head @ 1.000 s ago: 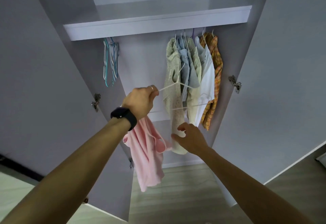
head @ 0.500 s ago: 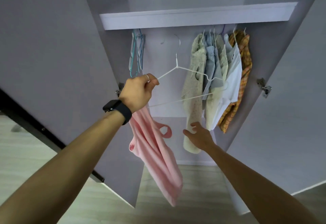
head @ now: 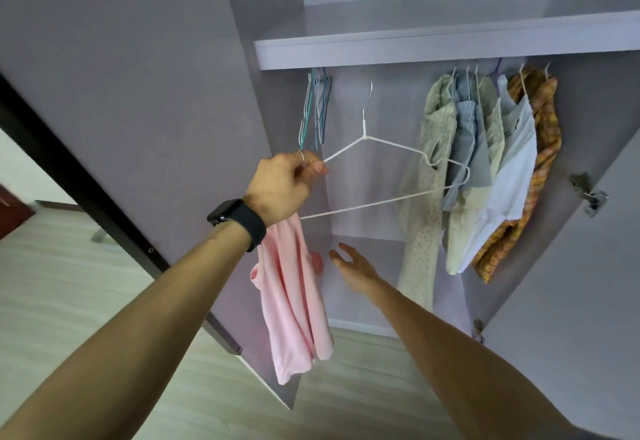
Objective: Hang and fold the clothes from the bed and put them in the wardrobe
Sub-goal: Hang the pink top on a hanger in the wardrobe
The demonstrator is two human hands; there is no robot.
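Left hand still has its fingers curled tight around one end of the white wire hanger, and the pink top still dangles from that same fist, in front of the wardrobe's left side. The hanger's hook is in the air just under the shelf edge, not on anything. What's changed from half a second ago: the right hand has slid left, away from the floral piece at the left of the hung clothes, and now sits just beside the pink top with fingers spread loose, holding nothing. The spare hangers hang at the left end under the shelf, same as before.
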